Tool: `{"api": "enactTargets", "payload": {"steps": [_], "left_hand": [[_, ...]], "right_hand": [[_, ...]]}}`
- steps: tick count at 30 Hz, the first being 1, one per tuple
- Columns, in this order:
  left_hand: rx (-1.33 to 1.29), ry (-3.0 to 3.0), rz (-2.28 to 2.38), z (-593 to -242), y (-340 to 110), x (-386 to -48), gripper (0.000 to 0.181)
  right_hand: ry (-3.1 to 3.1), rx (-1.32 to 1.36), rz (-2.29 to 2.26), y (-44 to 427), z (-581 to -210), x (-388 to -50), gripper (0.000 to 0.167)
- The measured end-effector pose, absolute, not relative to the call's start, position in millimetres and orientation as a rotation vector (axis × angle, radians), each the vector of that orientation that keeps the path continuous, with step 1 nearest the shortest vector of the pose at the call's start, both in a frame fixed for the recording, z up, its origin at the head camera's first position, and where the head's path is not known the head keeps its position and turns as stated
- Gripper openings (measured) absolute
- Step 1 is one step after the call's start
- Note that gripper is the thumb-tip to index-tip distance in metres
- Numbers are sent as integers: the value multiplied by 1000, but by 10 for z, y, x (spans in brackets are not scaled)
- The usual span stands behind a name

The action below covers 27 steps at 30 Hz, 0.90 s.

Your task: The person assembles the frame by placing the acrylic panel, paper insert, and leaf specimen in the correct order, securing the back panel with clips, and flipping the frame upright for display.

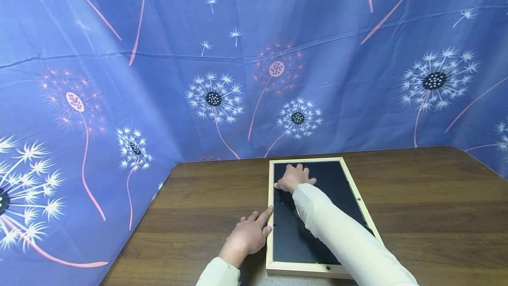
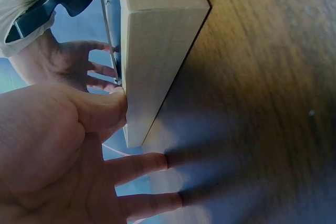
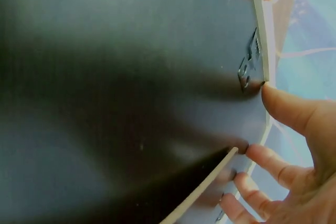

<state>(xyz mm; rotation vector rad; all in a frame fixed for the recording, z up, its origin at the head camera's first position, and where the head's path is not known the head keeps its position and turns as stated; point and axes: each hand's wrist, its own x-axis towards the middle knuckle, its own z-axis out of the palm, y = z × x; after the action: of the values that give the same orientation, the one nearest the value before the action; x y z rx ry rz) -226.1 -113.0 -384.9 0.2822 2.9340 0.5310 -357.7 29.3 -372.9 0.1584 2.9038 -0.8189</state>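
A picture frame [image 1: 307, 270] of pale wood lies on the table with its black backing board [image 1: 295, 242] facing up. My left hand [image 1: 248, 234] is at the frame's left side; in the left wrist view its thumb touches the frame's wooden side and its straight fingers reach to the tabletop. Over the backing's far left part, my right hand [image 1: 294, 178] spreads its fingers. The right wrist view shows that thumb at the frame's edge, beside a metal hanger [image 3: 249, 66], and fingertips close to a pale-edged flap [image 3: 205, 190]. Whether they touch it, I cannot tell.
The brown wooden table [image 1: 444, 206] extends to both sides of the frame. A blue cloth [image 1: 349, 100] with dandelion prints hangs behind the table and along its left. A black device [image 2: 55, 9] is strapped on the right wrist.
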Motion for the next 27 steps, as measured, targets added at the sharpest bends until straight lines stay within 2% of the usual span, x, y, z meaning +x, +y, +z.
{"api": "enactTargets", "payload": {"steps": [12,15,21,27], "left_hand": [[322,2935,459,-3845,-1135,-2260,48],[341,2937,402,-3827,-1129,-2279,49],[361,2928,369,-3769,-1129,-2312,50],[415,2934,464,-3752,-1163,-2350,48]], "right_hand": [[2917,58,-764,325,-3737,-3501,77],[2868,-37,-676,389,-3614,-3474,68],[2791,-242,-573,599,-3352,-3432,41],[2825,-277,-648,904,-3226,-3390,34]]}}
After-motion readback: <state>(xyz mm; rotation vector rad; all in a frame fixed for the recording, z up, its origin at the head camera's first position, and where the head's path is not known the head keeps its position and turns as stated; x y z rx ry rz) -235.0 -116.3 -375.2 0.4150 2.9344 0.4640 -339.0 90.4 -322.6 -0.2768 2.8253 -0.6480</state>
